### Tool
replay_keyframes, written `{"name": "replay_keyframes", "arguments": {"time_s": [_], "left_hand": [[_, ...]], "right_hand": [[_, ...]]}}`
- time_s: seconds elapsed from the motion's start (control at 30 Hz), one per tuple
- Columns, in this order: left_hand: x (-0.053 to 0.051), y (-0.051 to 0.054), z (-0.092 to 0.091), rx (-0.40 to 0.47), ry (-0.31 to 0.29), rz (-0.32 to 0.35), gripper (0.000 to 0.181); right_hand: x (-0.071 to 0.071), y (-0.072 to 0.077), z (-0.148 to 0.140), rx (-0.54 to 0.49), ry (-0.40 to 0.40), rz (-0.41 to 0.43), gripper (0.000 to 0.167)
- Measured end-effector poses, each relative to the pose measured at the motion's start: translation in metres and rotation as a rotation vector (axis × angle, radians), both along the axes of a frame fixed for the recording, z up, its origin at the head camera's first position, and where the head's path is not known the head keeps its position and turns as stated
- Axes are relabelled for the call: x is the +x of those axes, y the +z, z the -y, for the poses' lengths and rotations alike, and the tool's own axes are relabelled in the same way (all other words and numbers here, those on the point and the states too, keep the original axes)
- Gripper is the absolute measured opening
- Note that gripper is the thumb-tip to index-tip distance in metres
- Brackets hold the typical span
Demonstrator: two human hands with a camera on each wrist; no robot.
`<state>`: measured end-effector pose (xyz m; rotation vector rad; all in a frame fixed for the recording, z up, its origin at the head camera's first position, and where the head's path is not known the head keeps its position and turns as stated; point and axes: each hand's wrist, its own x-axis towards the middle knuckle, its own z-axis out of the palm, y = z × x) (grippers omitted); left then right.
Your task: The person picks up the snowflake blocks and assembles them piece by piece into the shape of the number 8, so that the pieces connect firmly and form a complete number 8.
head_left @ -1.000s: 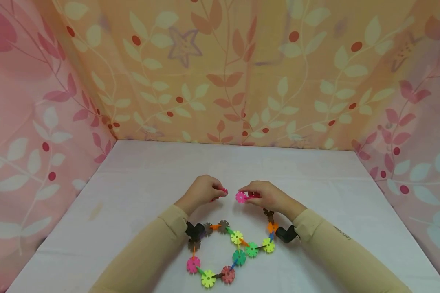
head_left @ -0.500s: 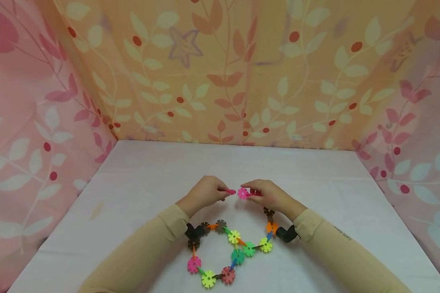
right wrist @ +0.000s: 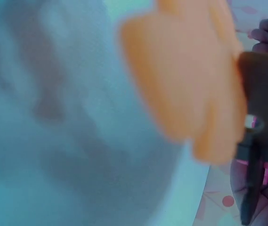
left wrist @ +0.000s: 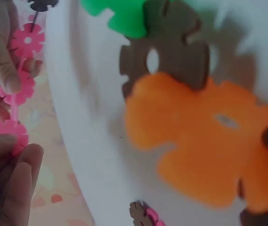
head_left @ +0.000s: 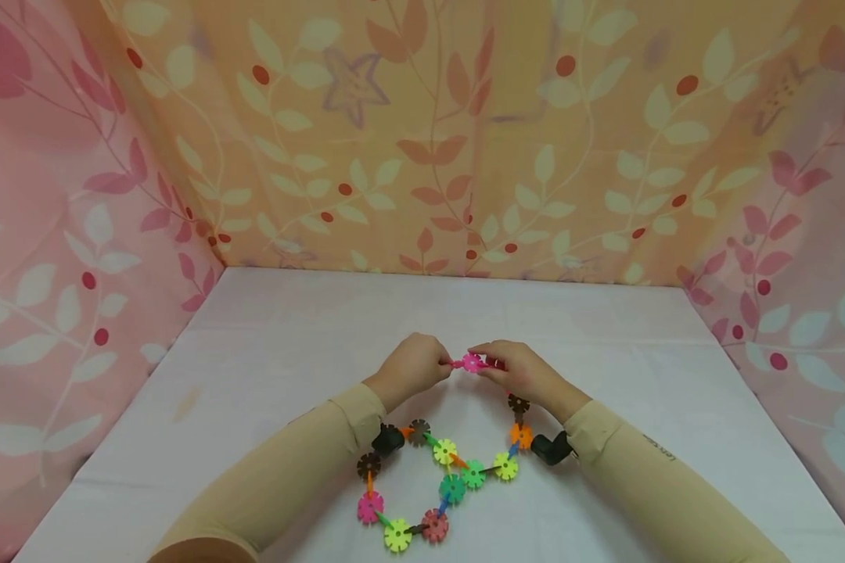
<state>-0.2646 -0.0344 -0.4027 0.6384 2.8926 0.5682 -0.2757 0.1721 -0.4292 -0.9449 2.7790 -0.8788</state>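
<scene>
My left hand [head_left: 414, 366] pinches a pink notched disc [left wrist: 10, 131] between thumb and fingers. Facing it, my right hand [head_left: 521, 367] holds another pink disc [head_left: 472, 363] at the end of a chain of such discs. Edge-on pink plastic spans between the two hands; how fully the slots engage cannot be told. From the right hand the chain drops through a brown disc [head_left: 518, 403] and an orange disc [head_left: 521, 436]. It runs on to a closed-looking loop, with a teal disc [head_left: 453, 489] and a yellow disc [head_left: 397, 536]. My left wrist hides part of it.
A white-covered table [head_left: 310, 313] lies under everything. Flower-print cloth [head_left: 429, 156] stands upright at the back and on both sides. Black wrist-camera mounts [head_left: 389, 439] hang close above the chain. Blurred orange plastic [right wrist: 185, 80] fills much of the right wrist view.
My left hand has moved right and brought its pink disc up against the one in my right hand, closing the gap. The right hand rose slightly; the chain shifted slightly left.
</scene>
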Motion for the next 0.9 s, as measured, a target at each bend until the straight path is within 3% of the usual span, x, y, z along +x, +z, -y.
{"name": "replay_keyframes", "arguments": {"time_s": [0.2, 0.6, 0.9], "left_hand": [[0.0, -0.002, -0.004, -0.012, 0.0, -0.026, 0.012], [0.001, -0.01, -0.009, -0.065, -0.108, -0.114, 0.015], [0.001, -0.014, -0.008, -0.048, -0.102, -0.231, 0.016]], "right_hand": [[-0.002, 0.002, -0.001, 0.01, -0.015, 0.006, 0.038], [0.001, 0.006, 0.003, 0.028, 0.015, 0.047, 0.03], [0.005, 0.004, 0.008, -0.025, 0.024, -0.07, 0.029]]}}
